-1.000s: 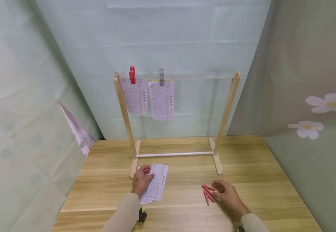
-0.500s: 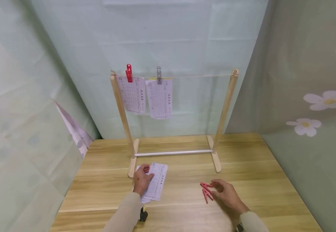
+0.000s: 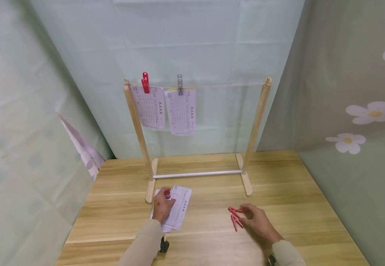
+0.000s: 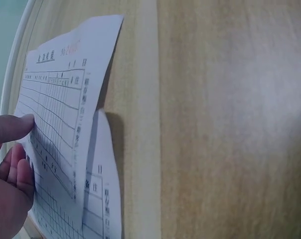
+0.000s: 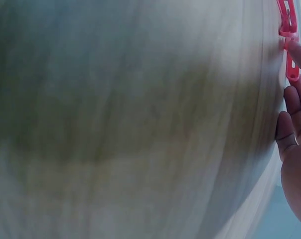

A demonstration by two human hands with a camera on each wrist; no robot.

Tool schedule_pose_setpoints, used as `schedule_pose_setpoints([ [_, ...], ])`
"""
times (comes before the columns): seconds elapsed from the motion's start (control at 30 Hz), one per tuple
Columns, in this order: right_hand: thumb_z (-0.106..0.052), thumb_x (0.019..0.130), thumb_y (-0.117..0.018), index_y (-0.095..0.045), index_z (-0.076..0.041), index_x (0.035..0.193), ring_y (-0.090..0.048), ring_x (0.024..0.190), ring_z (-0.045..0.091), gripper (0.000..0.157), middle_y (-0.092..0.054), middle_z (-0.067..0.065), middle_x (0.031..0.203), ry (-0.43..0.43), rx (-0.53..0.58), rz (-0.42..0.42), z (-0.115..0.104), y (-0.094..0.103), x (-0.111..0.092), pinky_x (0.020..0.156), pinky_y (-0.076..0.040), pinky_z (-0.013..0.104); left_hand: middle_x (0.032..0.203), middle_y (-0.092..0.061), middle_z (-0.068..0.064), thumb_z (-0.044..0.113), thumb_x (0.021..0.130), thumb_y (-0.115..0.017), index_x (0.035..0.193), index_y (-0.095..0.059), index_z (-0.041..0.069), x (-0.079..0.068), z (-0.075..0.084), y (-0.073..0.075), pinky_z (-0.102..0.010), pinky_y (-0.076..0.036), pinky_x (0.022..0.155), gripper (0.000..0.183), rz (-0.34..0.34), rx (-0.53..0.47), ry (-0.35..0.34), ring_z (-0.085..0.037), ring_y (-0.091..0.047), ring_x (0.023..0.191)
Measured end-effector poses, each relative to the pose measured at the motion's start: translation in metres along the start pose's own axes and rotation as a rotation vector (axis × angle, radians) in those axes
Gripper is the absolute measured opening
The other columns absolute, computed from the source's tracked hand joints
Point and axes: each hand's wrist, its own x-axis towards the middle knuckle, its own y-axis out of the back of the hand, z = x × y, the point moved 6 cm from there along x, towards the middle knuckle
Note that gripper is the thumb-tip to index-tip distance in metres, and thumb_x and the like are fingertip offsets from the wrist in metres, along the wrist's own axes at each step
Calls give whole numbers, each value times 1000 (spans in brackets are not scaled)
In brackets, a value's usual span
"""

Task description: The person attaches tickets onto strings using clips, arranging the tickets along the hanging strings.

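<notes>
My left hand (image 3: 163, 205) rests over two overlapping printed paper slips (image 3: 181, 207), its thumb at the left edge of the upper slip. In the left wrist view, the thumb lies on the printed upper slip (image 4: 56, 94), with loosely bent fingers beside it; thumb and fingers are apart. My right hand (image 3: 258, 222) is at two red clothespins (image 3: 235, 217) on the table, with thumb and forefinger spread at their right ends. The right wrist view shows the thumb touching a red clothespin (image 5: 292, 59), fingers next to it.
A wooden stand (image 3: 256, 129) with a string stands behind. Two printed slips (image 3: 182, 112) hang from it, under a red clip (image 3: 145, 83) and a grey clip (image 3: 180, 85). A small black object (image 3: 164, 244) lies near the left sleeve.
The whole head view has shifted slightly up and left. Both hands keep nearly the same pose, and the slips and clothespins stay beside them.
</notes>
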Motion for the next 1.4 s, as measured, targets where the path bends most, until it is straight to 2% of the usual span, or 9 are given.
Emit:
schedule_pose_setpoints([
  [0.3,-2,75,-85,-69,-3,113,-63,107,30,42,-71,3,104,19,-47,-4,-1,2,3,101,-44,54,87,-61,-14,-13,73,-74,96,-54,1,-1,-2,1,-35,-47,74,33,16,20,-34,-25,-58,83],
  [0.53,3,76,-82,-68,-1,115,-66,100,26,42,-71,5,105,46,-29,-6,-4,7,1,90,-53,40,83,-63,-11,-10,82,-68,91,-61,-1,-6,-3,2,-33,-48,71,15,32,20,-67,-21,-58,78],
  [0.77,5,78,-79,-65,4,117,-68,95,30,41,-70,10,104,166,3,-29,-13,12,6,82,-57,34,81,-66,-12,-7,86,-68,89,-66,-6,-1,4,9,-27,-49,67,3,31,16,-91,-20,-61,76],
  [0.93,9,80,-75,-63,5,120,-66,93,27,42,-69,10,104,231,0,-39,-21,23,9,77,-56,31,85,-71,-13,-6,87,-69,91,-70,-5,1,11,13,-25,-53,68,4,4,2,-127,-22,-66,79],
  [1.13,10,81,-74,-63,5,119,-63,93,22,40,-69,7,102,376,-10,26,-36,42,13,74,-56,32,90,-72,-17,-6,88,-70,95,-71,-6,3,28,21,-23,-54,69,7,-28,-77,-181,-27,-69,84],
  [1.3,13,81,-73,-63,4,120,-62,92,26,42,-68,10,102,461,2,75,-56,57,18,74,-56,35,93,-73,-18,-6,88,-71,100,-73,-6,7,44,26,-19,-53,68,12,-30,-149,-190,-19,-68,82],
  [1.4,17,78,-72,-62,8,120,-62,89,32,44,-67,15,100,494,6,104,-77,67,19,73,-56,39,94,-73,-18,-5,88,-71,100,-73,-6,8,57,29,-17,-52,68,13,-20,-194,-205,-13,-67,81],
])
